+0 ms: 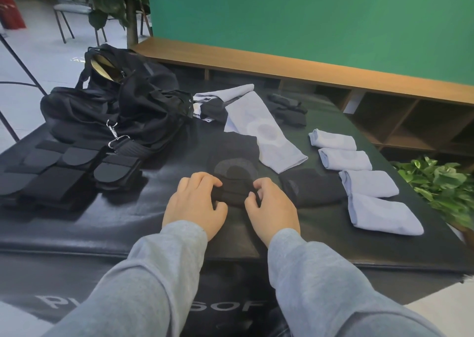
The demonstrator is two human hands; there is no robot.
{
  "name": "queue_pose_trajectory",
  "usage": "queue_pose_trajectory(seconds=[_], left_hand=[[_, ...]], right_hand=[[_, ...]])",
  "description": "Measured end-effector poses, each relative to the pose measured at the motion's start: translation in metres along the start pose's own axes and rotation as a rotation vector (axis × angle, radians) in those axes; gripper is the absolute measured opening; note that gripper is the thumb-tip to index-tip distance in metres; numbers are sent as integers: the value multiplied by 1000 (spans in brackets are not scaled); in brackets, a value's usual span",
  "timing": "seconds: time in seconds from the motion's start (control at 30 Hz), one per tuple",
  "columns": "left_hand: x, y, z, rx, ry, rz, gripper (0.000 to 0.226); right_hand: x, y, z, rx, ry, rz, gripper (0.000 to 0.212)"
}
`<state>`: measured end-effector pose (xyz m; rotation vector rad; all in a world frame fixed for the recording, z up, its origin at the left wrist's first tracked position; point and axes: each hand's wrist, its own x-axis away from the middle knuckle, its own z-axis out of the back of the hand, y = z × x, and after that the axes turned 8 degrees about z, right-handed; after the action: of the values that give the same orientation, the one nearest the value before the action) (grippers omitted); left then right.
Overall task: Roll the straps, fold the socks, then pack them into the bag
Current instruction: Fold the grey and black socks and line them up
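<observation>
Black sock (pixel 234 180) gripped at its near end by left hand (pixel 196 203) and right hand (pixel 272 208), fingers curled round it, black mat (pixel 128 224) beneath

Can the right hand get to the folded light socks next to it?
Probably yes. The folded light socks lie in the open just right of the right hand, with only a folded black sock between. But that hand is busy gripping the black sock with the left hand.

Green wall (pixel 307 18), wooden shelf (pixel 282 66), white floor (pixel 38 52), chair (pixel 69 11)
</observation>
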<state>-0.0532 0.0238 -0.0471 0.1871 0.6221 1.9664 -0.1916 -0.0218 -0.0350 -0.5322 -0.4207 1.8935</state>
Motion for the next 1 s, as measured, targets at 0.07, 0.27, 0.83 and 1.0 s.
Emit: queue_pose_trajectory(seconds=[0.07,0.27,0.83,1.0], left_hand=[[0,1,-1,-4,9,2,28],[-1,1,-1,11,21,16,24],[0,3,0,5,33,33,23],[0,3,1,-2,28,31,24]], right_hand=[[0,0,0,3,0,-1,27],[0,0,-1,-1,6,-6,27],[-1,1,-1,-9,13,2,26],[-1,3,-1,-16,17,19,25]])
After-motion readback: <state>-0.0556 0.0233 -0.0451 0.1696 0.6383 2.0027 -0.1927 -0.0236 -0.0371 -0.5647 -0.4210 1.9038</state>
